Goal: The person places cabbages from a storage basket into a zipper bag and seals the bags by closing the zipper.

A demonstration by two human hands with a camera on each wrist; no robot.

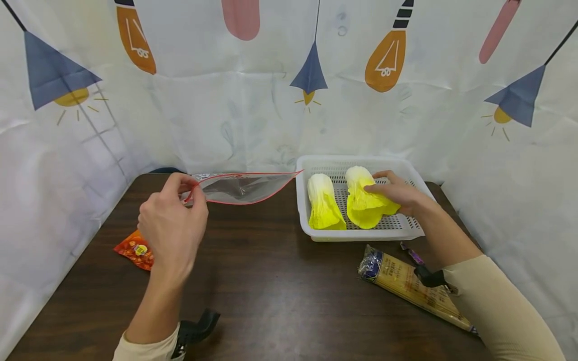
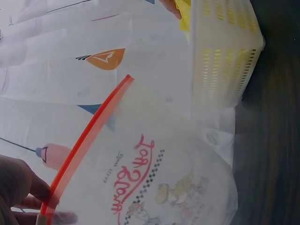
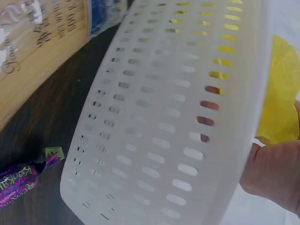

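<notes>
My left hand (image 1: 173, 225) pinches one end of the red-edged mouth of a clear zip bag (image 1: 244, 189). The bag's mouth gapes and stretches toward the basket; in the left wrist view, the bag (image 2: 164, 159) hangs down and bears printed letters and cartoon figures. My right hand (image 1: 399, 194) grips the right-hand napa cabbage (image 1: 367, 205), white at the base with yellow leaves, inside a white plastic basket (image 1: 361, 235). Beside it lies a second napa cabbage (image 1: 321, 200), untouched. The basket's wall hides most of the right hand's work in the right wrist view.
In front of the basket lies a pack of dry noodles (image 1: 406, 281), partly under the right forearm. A small purple-wrapped candy (image 3: 21, 183) sits near it. An orange-red packet (image 1: 135, 249) is partly hidden behind the left hand. A printed curtain (image 1: 262, 125) surrounds the dark table (image 1: 271, 301).
</notes>
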